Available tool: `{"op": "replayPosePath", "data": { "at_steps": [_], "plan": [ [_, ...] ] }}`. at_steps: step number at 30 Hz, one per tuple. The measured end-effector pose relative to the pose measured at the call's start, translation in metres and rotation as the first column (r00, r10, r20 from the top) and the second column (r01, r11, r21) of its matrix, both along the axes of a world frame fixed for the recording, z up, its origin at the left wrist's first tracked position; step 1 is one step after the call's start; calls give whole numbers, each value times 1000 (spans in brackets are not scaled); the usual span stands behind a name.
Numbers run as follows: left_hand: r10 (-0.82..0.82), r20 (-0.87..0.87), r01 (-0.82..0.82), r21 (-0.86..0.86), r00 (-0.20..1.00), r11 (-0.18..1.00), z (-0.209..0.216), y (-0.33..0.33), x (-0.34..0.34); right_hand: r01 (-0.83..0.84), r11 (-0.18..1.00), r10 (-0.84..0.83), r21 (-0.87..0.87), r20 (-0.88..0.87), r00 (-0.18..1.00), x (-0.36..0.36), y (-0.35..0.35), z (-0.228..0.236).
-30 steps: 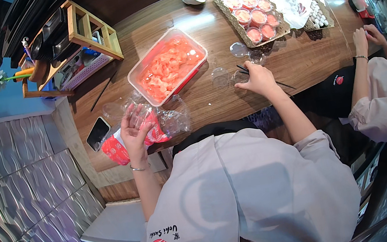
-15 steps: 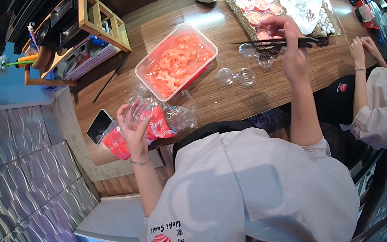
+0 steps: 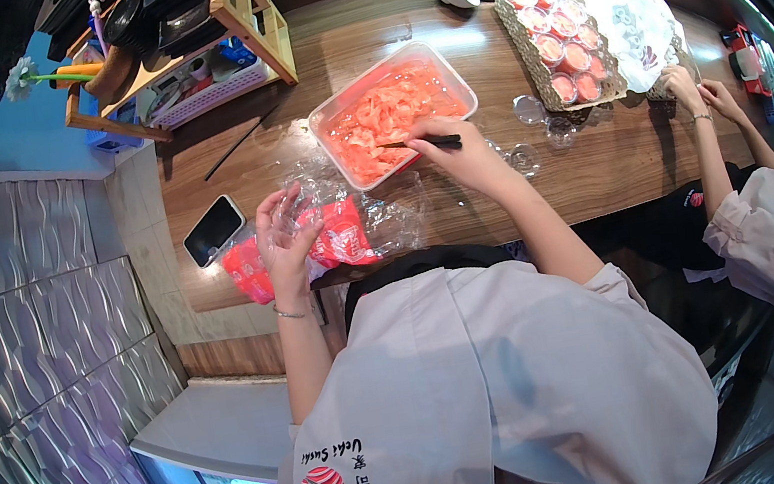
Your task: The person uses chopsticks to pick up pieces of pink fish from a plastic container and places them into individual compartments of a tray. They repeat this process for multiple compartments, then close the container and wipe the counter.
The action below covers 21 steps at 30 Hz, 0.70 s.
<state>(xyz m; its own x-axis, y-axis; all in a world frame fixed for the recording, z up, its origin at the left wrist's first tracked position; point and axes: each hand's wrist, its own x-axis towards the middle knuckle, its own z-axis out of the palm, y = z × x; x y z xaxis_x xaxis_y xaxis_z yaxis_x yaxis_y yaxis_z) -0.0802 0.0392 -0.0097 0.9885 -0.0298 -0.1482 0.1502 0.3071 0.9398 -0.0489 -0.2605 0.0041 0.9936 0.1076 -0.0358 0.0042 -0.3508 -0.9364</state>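
Observation:
My right hand [image 3: 457, 158] is closed round a pair of black chopsticks [image 3: 437, 142], whose tips are in the shredded pink pickled ginger [image 3: 378, 122]. The ginger lies in a rectangular clear plastic tub [image 3: 462, 88] on the wooden table. To the left of the tub, my left hand [image 3: 282, 243] is raised with curled fingers round a small clear plastic cup [image 3: 303, 213], hard to make out against the wrap behind it. Below that hand lie a red printed plastic bag [image 3: 343, 234] and crumpled clear wrap [image 3: 393, 213].
Open clear cups [image 3: 562, 131] lie right of the tub. A brown tray [image 3: 527, 68] of filled cups stands beyond, beside a white bag [image 3: 619, 13]. At right are a co-worker's hands [image 3: 686, 93]. A phone [image 3: 214, 231], a single dark stick [image 3: 238, 145] and a wooden rack [image 3: 228, 4] are at left.
My right hand has come left with the chopsticks, from beside the tray down into the ginger. My left hand stays over the red bag. The co-worker's hands have reached the white bag's edge.

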Motion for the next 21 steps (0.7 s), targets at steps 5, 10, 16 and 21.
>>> {"op": "replayPosePath", "data": {
  "at_steps": [5,10,16,21],
  "plan": [
    [109,15,-108,-45,994,993,12,24,6,158,984,-148,88,-105,983,0,-5,5],
    [204,107,-45,-780,973,625,76,40,38,281,945,-271,167,-84,959,1,8,-2],
    [-122,985,959,-145,118,-243,202,36,79,174,980,-162,-95,122,979,4,36,-4],
    [159,954,911,293,-256,-290,272,15,66,208,974,-207,-92,14,978,-1,48,6]
  ]
}}
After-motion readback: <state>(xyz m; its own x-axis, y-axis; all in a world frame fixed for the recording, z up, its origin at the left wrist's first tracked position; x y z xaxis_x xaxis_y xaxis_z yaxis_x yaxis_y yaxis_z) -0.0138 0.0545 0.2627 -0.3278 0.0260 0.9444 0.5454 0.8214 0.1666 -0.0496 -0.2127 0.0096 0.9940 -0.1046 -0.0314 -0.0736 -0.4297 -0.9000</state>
